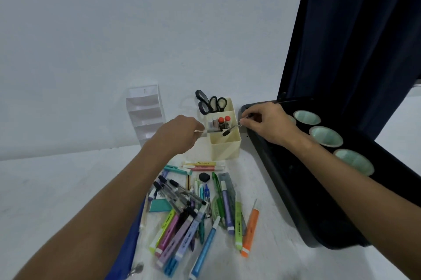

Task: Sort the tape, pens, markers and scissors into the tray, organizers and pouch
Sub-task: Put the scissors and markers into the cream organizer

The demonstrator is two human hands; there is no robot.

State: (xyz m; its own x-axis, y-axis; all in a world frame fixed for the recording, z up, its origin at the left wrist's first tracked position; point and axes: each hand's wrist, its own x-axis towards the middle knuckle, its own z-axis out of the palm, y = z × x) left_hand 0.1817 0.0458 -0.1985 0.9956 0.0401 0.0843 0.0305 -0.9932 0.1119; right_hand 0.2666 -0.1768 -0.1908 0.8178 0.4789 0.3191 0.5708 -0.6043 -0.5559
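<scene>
A cream organizer point(225, 145) stands at the back of the table, with black scissors point(208, 103) and red-capped glue sticks point(224, 121) in its rear slots. My left hand point(177, 133) pinches a grey pen point(213, 130) at the organizer's left rim. My right hand point(268, 123) pinches a black-capped pen point(231, 130), its cap tilted down into the front compartment. A pile of pens, markers and highlighters point(193, 206) lies on the table in front. A black tray point(296, 179) on the right holds tape rolls point(325, 135). A blue pouch point(127, 247) lies at lower left.
A clear tiered organizer point(145, 115) leans by the wall at the back left. A dark curtain point(355, 40) hangs at the right above the tray. A black eraser point(204, 177), a teal card point(159, 205) and a ruler point(227, 185) lie among the pens.
</scene>
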